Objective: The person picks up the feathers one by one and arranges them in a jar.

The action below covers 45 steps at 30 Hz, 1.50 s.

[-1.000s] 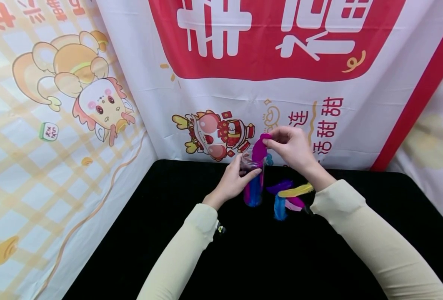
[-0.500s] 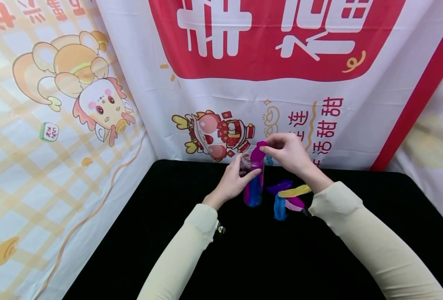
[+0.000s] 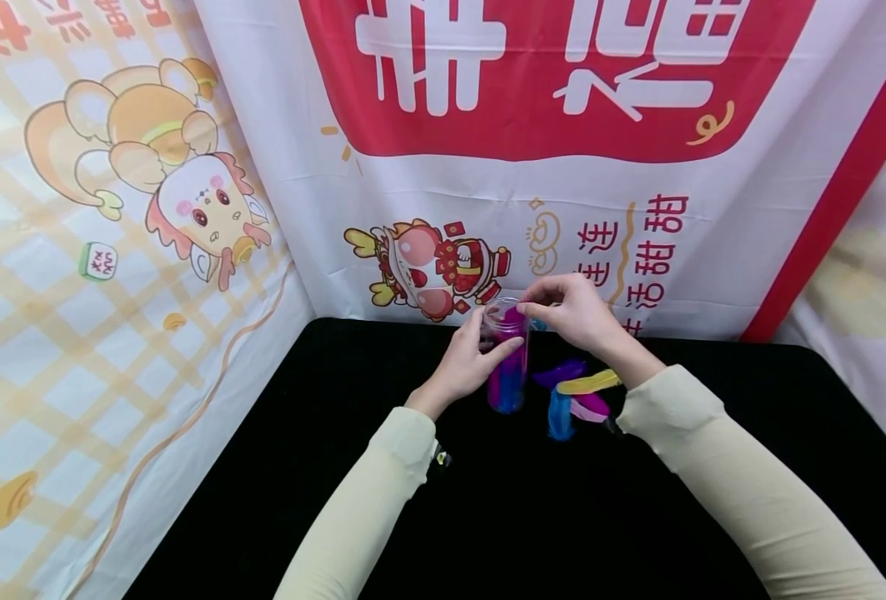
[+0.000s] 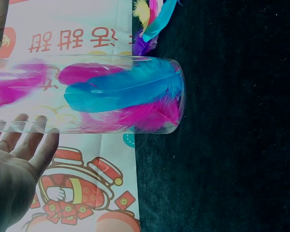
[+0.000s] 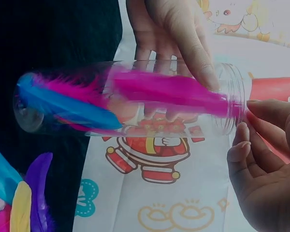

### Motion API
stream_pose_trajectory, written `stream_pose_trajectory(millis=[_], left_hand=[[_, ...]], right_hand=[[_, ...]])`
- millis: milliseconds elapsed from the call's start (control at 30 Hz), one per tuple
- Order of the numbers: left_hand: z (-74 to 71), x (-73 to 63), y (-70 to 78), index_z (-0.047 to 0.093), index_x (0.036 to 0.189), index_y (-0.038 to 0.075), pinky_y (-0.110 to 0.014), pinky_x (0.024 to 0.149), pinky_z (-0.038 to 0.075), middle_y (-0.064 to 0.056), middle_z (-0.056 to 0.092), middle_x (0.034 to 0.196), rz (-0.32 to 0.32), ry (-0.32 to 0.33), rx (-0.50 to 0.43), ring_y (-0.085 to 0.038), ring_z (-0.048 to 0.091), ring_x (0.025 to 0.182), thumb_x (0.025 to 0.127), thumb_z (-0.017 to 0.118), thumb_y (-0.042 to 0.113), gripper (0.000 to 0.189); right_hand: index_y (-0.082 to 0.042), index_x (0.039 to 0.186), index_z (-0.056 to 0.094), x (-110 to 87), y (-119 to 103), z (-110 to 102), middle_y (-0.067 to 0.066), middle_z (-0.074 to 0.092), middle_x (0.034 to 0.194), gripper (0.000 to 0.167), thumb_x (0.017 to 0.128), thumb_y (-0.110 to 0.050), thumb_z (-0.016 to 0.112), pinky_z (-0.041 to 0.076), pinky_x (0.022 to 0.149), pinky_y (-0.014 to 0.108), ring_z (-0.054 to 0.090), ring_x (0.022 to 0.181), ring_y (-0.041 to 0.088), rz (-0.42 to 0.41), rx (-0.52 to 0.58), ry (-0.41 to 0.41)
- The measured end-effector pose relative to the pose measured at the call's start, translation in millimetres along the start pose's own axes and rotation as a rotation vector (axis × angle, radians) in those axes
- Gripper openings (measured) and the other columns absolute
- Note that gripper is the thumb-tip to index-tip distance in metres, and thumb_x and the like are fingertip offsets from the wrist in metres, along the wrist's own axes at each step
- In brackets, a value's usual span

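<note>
Feathers (image 5: pixel 67 104) lie inside the jar (image 5: pixel 228 75) my left hand (image 3: pixel 463 358) grips; I cannot tell if my right hand (image 3: pixel 576 312) pinches the uppermost magenta feather (image 5: pixel 169 93); a loose pile (image 3: pixel 583 384) at right remains.

Printed hangings (image 3: pixel 427 187) around a black table (image 3: pixel 533 517) form a booth

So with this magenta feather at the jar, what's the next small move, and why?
I'd probably have the right hand let go of the magenta feather: nearly all of it lies inside the clear jar, with just its end at the fingers, and the left hand grips the jar.
</note>
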<state>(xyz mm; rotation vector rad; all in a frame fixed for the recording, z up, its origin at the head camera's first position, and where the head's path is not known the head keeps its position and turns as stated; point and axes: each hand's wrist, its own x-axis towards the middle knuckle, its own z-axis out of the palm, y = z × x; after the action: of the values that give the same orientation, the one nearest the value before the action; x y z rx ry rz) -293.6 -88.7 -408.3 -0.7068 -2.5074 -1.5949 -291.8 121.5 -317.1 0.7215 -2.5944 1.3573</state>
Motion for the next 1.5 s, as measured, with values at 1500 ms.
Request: stream_pose_trajectory(millis=[1500], left_hand=[[-0.8,1.1,-0.7,0.035,0.153,0.017,-0.033,0.102,0.053,-0.007,0.053,0.145,-0.037,-0.006,0.002,-0.014,0.057,0.128,0.097,0.067,0.051,0.073]], right_hand=[[-0.008,0.101,0.078,-17.5,20,-22,0.007,0.074,0.095,0.012,0.096,-0.019,0.075,0.055,0.070,0.028,0.067,0.084,0.022,-0.014,-0.055,-0.019]])
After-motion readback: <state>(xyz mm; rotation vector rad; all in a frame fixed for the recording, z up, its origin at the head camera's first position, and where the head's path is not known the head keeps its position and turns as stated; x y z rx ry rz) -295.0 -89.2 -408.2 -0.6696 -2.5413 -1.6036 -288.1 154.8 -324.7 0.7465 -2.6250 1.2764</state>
